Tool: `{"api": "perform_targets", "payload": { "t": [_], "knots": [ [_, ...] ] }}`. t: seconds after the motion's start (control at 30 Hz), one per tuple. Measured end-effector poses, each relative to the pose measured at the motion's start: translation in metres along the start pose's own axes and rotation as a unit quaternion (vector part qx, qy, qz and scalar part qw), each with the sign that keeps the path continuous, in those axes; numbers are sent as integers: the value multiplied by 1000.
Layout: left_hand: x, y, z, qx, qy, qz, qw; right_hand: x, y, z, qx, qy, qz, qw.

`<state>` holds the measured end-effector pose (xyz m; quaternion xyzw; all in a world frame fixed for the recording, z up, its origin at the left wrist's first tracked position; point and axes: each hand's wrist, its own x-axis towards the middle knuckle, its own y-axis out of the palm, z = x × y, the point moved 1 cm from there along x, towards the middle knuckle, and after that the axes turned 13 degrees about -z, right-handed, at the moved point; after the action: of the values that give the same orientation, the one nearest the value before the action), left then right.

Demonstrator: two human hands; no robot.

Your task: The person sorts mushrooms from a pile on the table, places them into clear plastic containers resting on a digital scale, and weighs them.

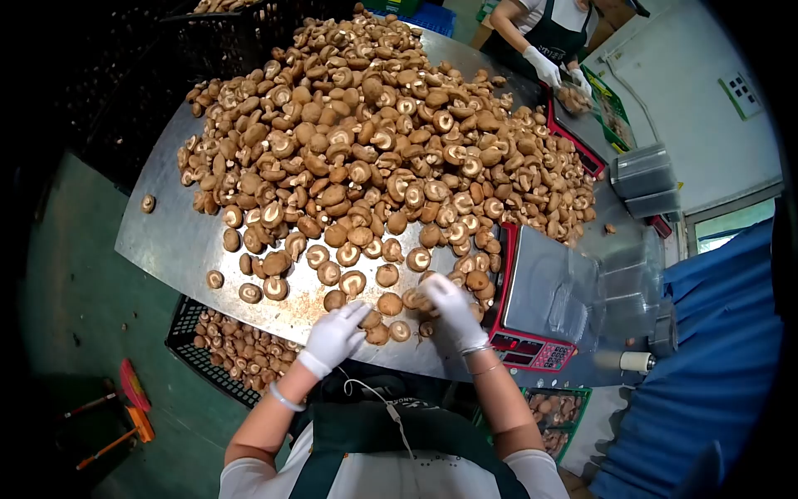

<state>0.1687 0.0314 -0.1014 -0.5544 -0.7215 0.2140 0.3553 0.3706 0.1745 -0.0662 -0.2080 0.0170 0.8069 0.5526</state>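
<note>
My left hand [335, 334], in a white glove, is at the near edge of the metal table beside several shiitake mushrooms [389, 304]. Its fingers stretch forward, thumb apart, and nothing shows in them. My right hand [453, 309], gloved in white too, reaches over mushrooms just left of the scale [549, 287]. Its fingertips are blurred near a brown mushroom [413, 298], and I cannot make out whether they grip it. Beyond both hands a large heap of shiitake mushrooms [349, 141] covers the table [158, 224].
A black crate [176, 341] of mushrooms stands below the table's left edge. Clear plastic boxes [644, 179] are stacked at the right. Across the table, a person in white gloves [544, 66] handles a filled pack [573, 98] by another scale [573, 141]. A green crate [573, 437] sits lower right.
</note>
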Motion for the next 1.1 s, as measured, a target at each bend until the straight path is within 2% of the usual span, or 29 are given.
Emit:
{"api": "perform_targets", "payload": {
  "t": [0.03,0.07,0.1,0.13,0.17,0.2,0.23,0.27,0.3,0.33,0.37,0.4,0.43,0.47,0.5,0.57,0.6,0.63,0.7,0.73,0.77,0.8,0.83,0.87,0.9,0.97,1.03,1.1],
  "knots": [
    [-2,14,5,22,3,36,999,4,12,-21,-56,-54,23,997],
    [-4,22,11,20,5,36,999,-3,25,-20,-198,-230,-10,953],
    [-5,27,15,3,-6,14,1000,-8,37,-17,-330,-393,-42,857],
    [-6,30,19,-13,-17,-7,1000,-6,44,-22,-402,-394,-13,827],
    [-8,28,19,-15,-15,-4,1000,-6,50,-26,-471,-388,16,792],
    [-9,24,22,-130,-126,24,983,-1,53,-27,-495,-348,50,795],
    [-8,20,26,-241,-233,51,941,2,52,-28,-495,-350,47,794],
    [-8,17,28,-422,-373,90,821,2,51,-20,-414,-343,27,843],
    [-9,11,30,-461,-403,112,783,2,49,-13,-328,-333,7,884],
    [-8,8,30,-511,-422,102,742,1,39,-8,-272,-155,90,946],
    [-7,3,27,-559,-439,95,697,1,36,-15,-269,-154,87,947],
    [-5,0,22,-557,-439,101,697,0,33,-25,-112,-87,112,984],
    [-3,-2,16,-589,-454,82,664,-2,30,-33,50,-19,132,990],
    [1,-2,12,-619,-467,63,628,-9,32,-27,132,68,138,979],
    [1,3,9,-619,-466,72,628,-8,34,-29,95,-10,137,986],
    [1,12,3,-467,-370,28,803,-25,39,-14,74,-31,105,991],
    [9,4,-15,-338,-298,20,892,-26,48,-24,159,19,117,980],
    [19,-5,-32,-220,-211,41,951,-27,53,-31,142,-46,94,984],
    [29,-8,-53,-265,-193,12,945,-35,40,-13,192,8,67,979],
    [30,-6,-55,-320,-204,-1,925,-40,22,3,144,-34,22,989],
    [29,-5,-54,-373,-216,-16,902,-48,-3,23,45,-19,-33,998],
    [30,-9,-54,-287,-163,-20,944,-57,-31,45,1,-120,-110,987],
    [28,-8,-48,-286,-162,-17,944,-65,-56,57,-4,-107,-206,973],
    [25,-2,-40,-210,-80,13,974,-66,-88,57,-130,-215,-304,919],
    [20,5,-33,-131,4,44,990,-68,-119,57,-260,-284,-425,819],
    [9,23,-22,-78,55,96,991,-71,-168,53,-323,-274,-482,767],
    [6,32,-23,-4,133,110,985,-68,-203,32,-345,-205,-491,773],
    [0,42,-11,0,129,111,985,-63,-224,13,-379,-209,-484,761]
  ]
}}
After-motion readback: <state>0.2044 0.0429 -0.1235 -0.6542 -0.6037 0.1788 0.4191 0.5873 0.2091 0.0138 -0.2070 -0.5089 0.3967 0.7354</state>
